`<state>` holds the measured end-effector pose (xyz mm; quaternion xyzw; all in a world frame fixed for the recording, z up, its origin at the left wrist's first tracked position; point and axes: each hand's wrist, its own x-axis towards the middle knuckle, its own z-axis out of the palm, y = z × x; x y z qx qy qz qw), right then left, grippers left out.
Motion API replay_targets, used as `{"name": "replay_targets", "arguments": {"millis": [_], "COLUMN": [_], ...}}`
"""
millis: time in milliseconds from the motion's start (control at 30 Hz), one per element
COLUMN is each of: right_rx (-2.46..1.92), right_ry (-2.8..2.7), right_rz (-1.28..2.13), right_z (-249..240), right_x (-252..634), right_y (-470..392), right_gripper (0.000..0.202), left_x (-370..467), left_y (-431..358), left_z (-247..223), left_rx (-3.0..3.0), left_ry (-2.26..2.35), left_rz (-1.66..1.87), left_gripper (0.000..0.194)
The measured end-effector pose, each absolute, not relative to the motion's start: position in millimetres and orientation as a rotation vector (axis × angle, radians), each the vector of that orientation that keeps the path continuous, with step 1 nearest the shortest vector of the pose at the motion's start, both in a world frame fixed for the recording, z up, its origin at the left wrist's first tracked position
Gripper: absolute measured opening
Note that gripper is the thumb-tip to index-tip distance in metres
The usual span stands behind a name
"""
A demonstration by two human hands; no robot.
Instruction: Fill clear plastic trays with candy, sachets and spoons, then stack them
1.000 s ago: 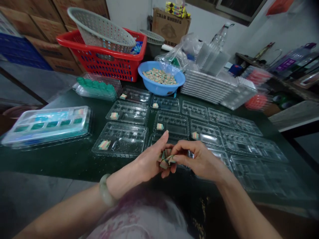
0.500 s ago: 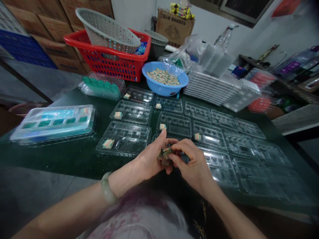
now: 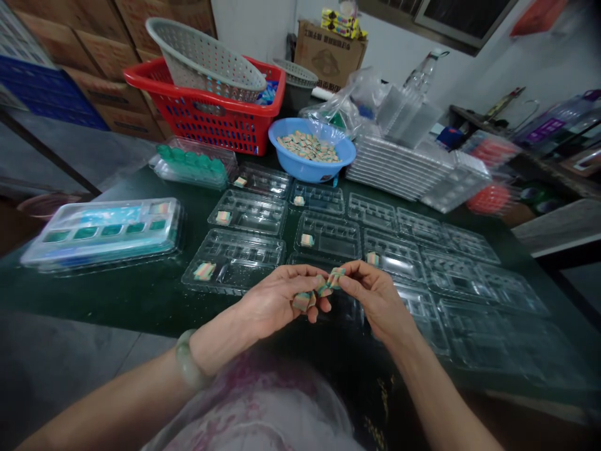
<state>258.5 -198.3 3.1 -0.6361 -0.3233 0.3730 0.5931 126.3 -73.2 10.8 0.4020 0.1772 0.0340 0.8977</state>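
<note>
Head view: cups several loose striped pieces [image 3: 303, 302] in the curled fingers of the left hand [image 3: 270, 297] and pinches a small bunch [image 3: 335, 277] between thumb and forefinger of the right hand [image 3: 375, 291], close by. Risks dropping a piece from the left, judging by the uneven tilt and shallow hold; risks skewing or splitting the bunch in the right through a mere fingertip pinch — too small to count the layers. Reaches over the near clear trays [image 3: 248, 275], likely light enough to slide under a low wrist. Beyond the left hand, shows an uneven cluster [image 3: 205, 271] in one tray's corner compartment, liable to topple if knocked. Farther across the surface [image 3: 154, 307], holds more pieces heaped in a blue bowl [image 3: 307, 169], with a plastic bag [image 3: 323, 118] against the rim — apt to snag on a sleeve or finger and drag pieces out.
</note>
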Motion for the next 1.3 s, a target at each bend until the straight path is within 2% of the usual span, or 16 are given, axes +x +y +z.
{"name": "replay_targets", "arguments": {"millis": [367, 500, 1300], "right_rx": [-1.284, -1.225, -1.308], "right_ry": [-0.565, -0.641, -0.468], "right_rz": [0.979, 1.007, 0.611], "right_z": [11, 14, 1], "right_x": [253, 239, 212], "right_y": [-202, -203, -192], "right_gripper": [0.006, 0.005, 0.009], "left_x": [131, 135, 137], "left_y": [-76, -78, -93], "left_z": [7, 6, 3], "left_rx": [0.770, 0.781, 0.663], "left_ry": [0.557, 0.499, 0.551], "left_rz": [0.212, 0.273, 0.386], "left_gripper": [0.022, 0.015, 0.018]}}
